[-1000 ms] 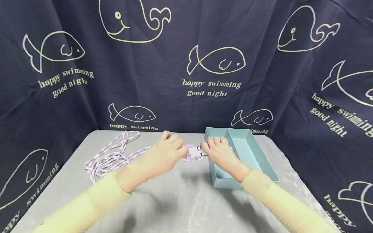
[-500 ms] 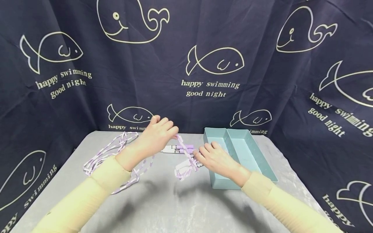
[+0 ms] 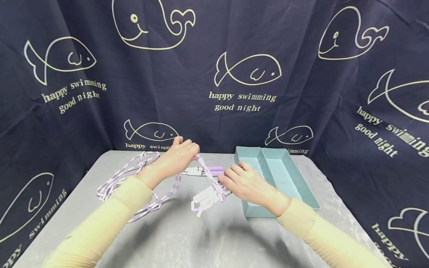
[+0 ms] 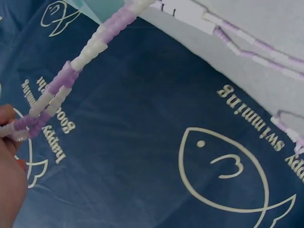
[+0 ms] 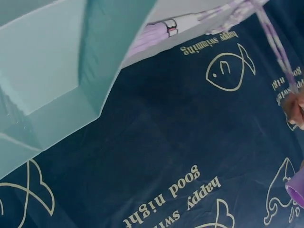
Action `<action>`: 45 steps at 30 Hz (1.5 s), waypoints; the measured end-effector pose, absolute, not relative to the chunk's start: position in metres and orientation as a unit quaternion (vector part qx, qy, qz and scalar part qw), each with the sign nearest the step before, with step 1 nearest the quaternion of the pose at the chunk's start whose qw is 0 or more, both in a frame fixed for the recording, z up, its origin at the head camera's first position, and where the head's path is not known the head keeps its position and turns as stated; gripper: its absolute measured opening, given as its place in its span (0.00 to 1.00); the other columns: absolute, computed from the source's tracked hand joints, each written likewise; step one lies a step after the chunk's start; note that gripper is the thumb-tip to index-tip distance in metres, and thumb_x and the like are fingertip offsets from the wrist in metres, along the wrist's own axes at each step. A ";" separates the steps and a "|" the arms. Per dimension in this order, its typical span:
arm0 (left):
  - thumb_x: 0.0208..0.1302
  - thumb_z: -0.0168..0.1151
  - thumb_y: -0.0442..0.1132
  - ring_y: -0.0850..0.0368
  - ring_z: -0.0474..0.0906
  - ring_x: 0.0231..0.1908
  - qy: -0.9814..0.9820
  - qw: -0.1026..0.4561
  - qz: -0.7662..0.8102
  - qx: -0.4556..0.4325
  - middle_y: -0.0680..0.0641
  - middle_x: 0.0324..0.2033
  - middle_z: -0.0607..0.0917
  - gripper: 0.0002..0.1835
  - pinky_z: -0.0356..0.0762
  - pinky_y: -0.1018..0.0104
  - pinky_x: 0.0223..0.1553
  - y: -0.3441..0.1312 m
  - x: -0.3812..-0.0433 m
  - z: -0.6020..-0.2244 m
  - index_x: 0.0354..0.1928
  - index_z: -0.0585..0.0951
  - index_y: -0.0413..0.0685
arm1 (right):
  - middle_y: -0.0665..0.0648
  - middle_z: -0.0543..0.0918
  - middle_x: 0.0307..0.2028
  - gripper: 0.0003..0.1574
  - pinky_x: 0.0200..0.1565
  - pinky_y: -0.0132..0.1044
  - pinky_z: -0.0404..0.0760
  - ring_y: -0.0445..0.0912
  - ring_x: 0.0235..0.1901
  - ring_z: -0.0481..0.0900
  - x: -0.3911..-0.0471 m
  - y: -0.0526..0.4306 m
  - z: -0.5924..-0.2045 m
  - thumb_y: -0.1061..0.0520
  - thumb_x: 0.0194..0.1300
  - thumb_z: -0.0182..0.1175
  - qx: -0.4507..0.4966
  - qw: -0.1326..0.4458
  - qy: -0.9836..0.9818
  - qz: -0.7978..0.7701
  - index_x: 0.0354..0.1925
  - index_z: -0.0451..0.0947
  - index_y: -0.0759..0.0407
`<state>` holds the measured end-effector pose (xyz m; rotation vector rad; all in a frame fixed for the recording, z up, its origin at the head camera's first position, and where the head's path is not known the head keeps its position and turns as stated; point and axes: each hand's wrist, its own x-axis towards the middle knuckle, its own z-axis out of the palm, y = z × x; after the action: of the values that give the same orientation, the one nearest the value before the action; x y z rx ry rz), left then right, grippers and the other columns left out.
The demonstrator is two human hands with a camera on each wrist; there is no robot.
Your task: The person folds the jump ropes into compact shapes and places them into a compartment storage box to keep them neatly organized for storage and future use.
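1. My left hand [image 4: 12,185] grips a doubled purple-and-white beaded rope [image 4: 91,48] running out from my grip.
2. Well beyond my grip, a teal box [image 4: 97,8] shows.
3. Also apart from my grip, a white handle [image 4: 187,13] trails beaded strands [image 4: 260,59].
4. Fish-printed blue cloth [image 4: 128,142] spreads beside my grip.

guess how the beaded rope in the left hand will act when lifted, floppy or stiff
Probably floppy: the beaded rope curls loosely at its lower end. It might tangle, since it runs doubled below the left hand. It may slip a little in the grip, as its beads look smooth.
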<state>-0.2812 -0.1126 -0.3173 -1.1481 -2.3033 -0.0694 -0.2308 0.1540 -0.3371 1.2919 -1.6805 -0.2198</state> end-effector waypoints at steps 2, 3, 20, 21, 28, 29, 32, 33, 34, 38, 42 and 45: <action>0.63 0.56 0.43 0.57 0.66 0.32 -0.865 0.264 -0.038 -0.426 0.54 0.27 0.73 0.07 0.55 0.53 0.49 -0.113 -0.284 -0.322 0.32 0.70 0.50 | 0.52 0.72 0.27 0.10 0.33 0.39 0.67 0.47 0.26 0.67 -0.231 0.152 -0.336 0.64 0.67 0.43 0.529 0.491 -0.689 -0.067 0.39 0.72 0.58; 0.64 0.55 0.41 0.58 0.65 0.32 -0.868 0.257 -0.042 -0.423 0.55 0.27 0.72 0.06 0.54 0.53 0.49 -0.113 -0.285 -0.324 0.32 0.70 0.50 | 0.52 0.72 0.27 0.11 0.33 0.39 0.67 0.47 0.25 0.67 -0.231 0.151 -0.335 0.64 0.68 0.42 0.526 0.496 -0.688 -0.059 0.39 0.72 0.58; 0.66 0.53 0.36 0.58 0.68 0.31 -0.905 0.184 -0.088 -0.373 0.55 0.26 0.74 0.03 0.57 0.50 0.48 -0.114 -0.281 -0.391 0.33 0.71 0.49 | 0.53 0.73 0.26 0.10 0.34 0.39 0.68 0.48 0.26 0.70 -0.216 0.149 -0.320 0.68 0.59 0.46 0.414 0.468 -0.781 0.009 0.38 0.71 0.59; 0.66 0.53 0.37 0.58 0.67 0.31 -0.906 0.184 -0.086 -0.372 0.55 0.26 0.74 0.03 0.57 0.51 0.48 -0.111 -0.279 -0.393 0.33 0.71 0.50 | 0.53 0.73 0.27 0.11 0.34 0.39 0.67 0.48 0.27 0.70 -0.217 0.150 -0.320 0.68 0.57 0.47 0.405 0.463 -0.788 0.015 0.38 0.71 0.59; 0.65 0.56 0.42 0.57 0.70 0.31 -0.894 0.210 -0.061 -0.392 0.54 0.27 0.78 0.04 0.58 0.54 0.44 -0.095 -0.264 -0.409 0.35 0.74 0.51 | 0.56 0.73 0.30 0.24 0.32 0.41 0.65 0.51 0.28 0.70 -0.220 0.157 -0.321 0.71 0.44 0.50 0.379 0.454 -0.806 0.035 0.44 0.68 0.63; 0.65 0.56 0.42 0.57 0.70 0.31 -0.892 0.211 -0.056 -0.396 0.54 0.26 0.78 0.05 0.59 0.54 0.44 -0.093 -0.260 -0.411 0.34 0.74 0.51 | 0.57 0.73 0.31 0.26 0.32 0.41 0.66 0.52 0.28 0.71 -0.221 0.157 -0.321 0.72 0.42 0.52 0.374 0.456 -0.807 0.038 0.45 0.68 0.63; 0.66 0.55 0.43 0.57 0.70 0.32 -0.890 0.206 -0.037 -0.406 0.55 0.27 0.77 0.06 0.60 0.55 0.45 -0.086 -0.250 -0.414 0.33 0.72 0.50 | 0.59 0.75 0.33 0.28 0.32 0.43 0.66 0.54 0.30 0.72 -0.224 0.159 -0.323 0.72 0.40 0.56 0.357 0.460 -0.812 0.046 0.46 0.68 0.65; 0.66 0.55 0.44 0.57 0.70 0.32 -0.888 0.206 -0.027 -0.410 0.55 0.27 0.76 0.07 0.60 0.55 0.46 -0.084 -0.246 -0.415 0.33 0.72 0.50 | 0.59 0.75 0.33 0.29 0.32 0.43 0.66 0.54 0.30 0.73 -0.225 0.159 -0.324 0.72 0.40 0.57 0.350 0.464 -0.813 0.046 0.46 0.68 0.66; 0.66 0.55 0.44 0.57 0.70 0.32 -0.886 0.210 -0.016 -0.413 0.55 0.27 0.76 0.07 0.60 0.56 0.45 -0.083 -0.243 -0.416 0.34 0.72 0.50 | 0.60 0.76 0.33 0.29 0.32 0.43 0.66 0.54 0.30 0.73 -0.226 0.160 -0.324 0.72 0.40 0.57 0.341 0.467 -0.814 0.045 0.46 0.68 0.66; 0.66 0.55 0.46 0.58 0.69 0.32 -0.879 0.215 0.012 -0.425 0.55 0.27 0.76 0.08 0.59 0.59 0.43 -0.077 -0.231 -0.415 0.34 0.74 0.51 | 0.61 0.76 0.32 0.28 0.28 0.43 0.63 0.56 0.29 0.73 -0.231 0.162 -0.326 0.72 0.41 0.57 0.306 0.488 -0.817 0.033 0.46 0.69 0.67; 0.67 0.54 0.47 0.58 0.69 0.32 -0.879 0.213 0.031 -0.426 0.56 0.29 0.77 0.08 0.58 0.61 0.42 -0.073 -0.220 -0.409 0.34 0.73 0.52 | 0.62 0.76 0.31 0.23 0.26 0.44 0.62 0.57 0.28 0.73 -0.238 0.165 -0.328 0.71 0.47 0.55 0.274 0.502 -0.820 0.020 0.46 0.69 0.66; 0.68 0.51 0.47 0.58 0.69 0.32 -0.876 0.207 0.048 -0.432 0.56 0.30 0.77 0.08 0.58 0.62 0.42 -0.073 -0.211 -0.404 0.35 0.72 0.52 | 0.62 0.75 0.29 0.21 0.25 0.43 0.60 0.56 0.27 0.72 -0.244 0.168 -0.331 0.70 0.49 0.54 0.253 0.507 -0.824 0.013 0.45 0.69 0.66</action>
<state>-0.2106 -0.0725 -0.4037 -1.2032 -2.4408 0.1332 -0.2437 0.1680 -0.3309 0.6095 -1.9859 0.0305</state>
